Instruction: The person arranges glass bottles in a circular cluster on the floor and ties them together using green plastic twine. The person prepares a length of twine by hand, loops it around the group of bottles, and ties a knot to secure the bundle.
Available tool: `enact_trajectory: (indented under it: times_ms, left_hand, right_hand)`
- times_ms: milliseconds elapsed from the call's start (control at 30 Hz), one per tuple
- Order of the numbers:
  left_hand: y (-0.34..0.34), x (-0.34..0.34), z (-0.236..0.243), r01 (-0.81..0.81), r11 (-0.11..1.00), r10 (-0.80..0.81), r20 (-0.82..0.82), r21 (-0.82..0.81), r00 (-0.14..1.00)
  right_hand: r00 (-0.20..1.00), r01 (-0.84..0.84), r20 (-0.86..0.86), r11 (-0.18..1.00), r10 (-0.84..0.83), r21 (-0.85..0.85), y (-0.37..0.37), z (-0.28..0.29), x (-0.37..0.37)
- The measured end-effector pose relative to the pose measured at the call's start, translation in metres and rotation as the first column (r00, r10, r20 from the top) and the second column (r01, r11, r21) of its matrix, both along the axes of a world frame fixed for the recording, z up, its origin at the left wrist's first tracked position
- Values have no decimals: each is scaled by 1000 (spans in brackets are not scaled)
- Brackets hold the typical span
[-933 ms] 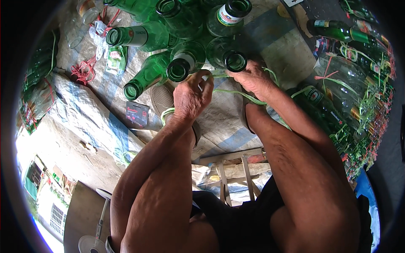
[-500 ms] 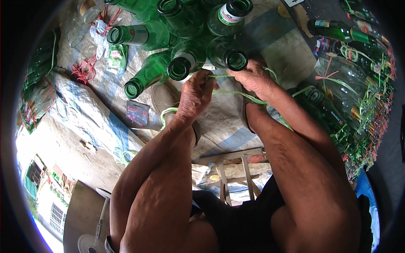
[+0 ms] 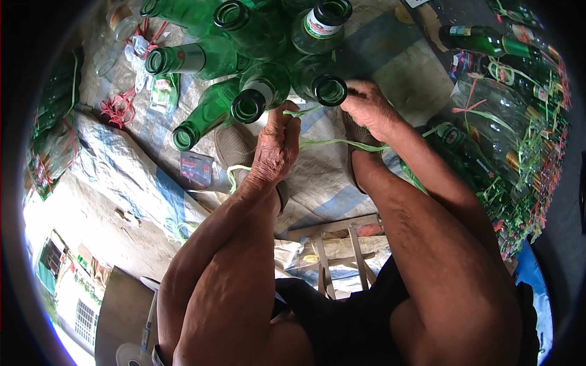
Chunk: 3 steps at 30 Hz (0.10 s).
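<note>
Green glass bottles, several of them, stand clustered before me with their mouths tilted outward; the nearest are one bottle [image 3: 262, 88] and another bottle [image 3: 314, 76]. My left hand [image 3: 278, 143] is closed in a pinch on a light green plastic string [image 3: 342, 143], just below the first bottle's mouth. One short length of string rises from its fingers toward the second bottle; a longer strand runs across to my right wrist. Beside the second bottle's mouth is my right hand [image 3: 372, 113], fingers curled, their tips partly hidden; what they hold cannot be made out.
Bundled bottles [image 3: 488, 122] tied with string lie at the right. My shoes [image 3: 235, 146] flank the string. Red string [image 3: 120, 108], a green packet [image 3: 165, 93] and a dark card [image 3: 196, 169] lie at the left on the sheet. A wooden frame [image 3: 326, 262] sits below.
The string that stretched between both hands has slackened and separated from the right hand's fingertips. My right hand has shifted slightly up. The view has moved a little, carrying the bottles leftward.
</note>
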<state>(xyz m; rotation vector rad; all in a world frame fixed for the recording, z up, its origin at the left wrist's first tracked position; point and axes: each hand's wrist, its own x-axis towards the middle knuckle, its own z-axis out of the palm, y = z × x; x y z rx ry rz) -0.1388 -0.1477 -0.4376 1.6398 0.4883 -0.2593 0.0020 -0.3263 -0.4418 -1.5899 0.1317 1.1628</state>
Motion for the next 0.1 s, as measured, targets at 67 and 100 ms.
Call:
enact_trajectory:
  times_ms: [67,100]
  left_hand:
    - [3,-1,0,20,999,-19,-20,41,1000]
    - [2,0,2,41,996,-38,-39,76,999]
  right_hand:
    - [1000,15,-7,1000,-15,17,0,-1,1]
    - [1000,22,8,1000,-22,22,0,-1,1]
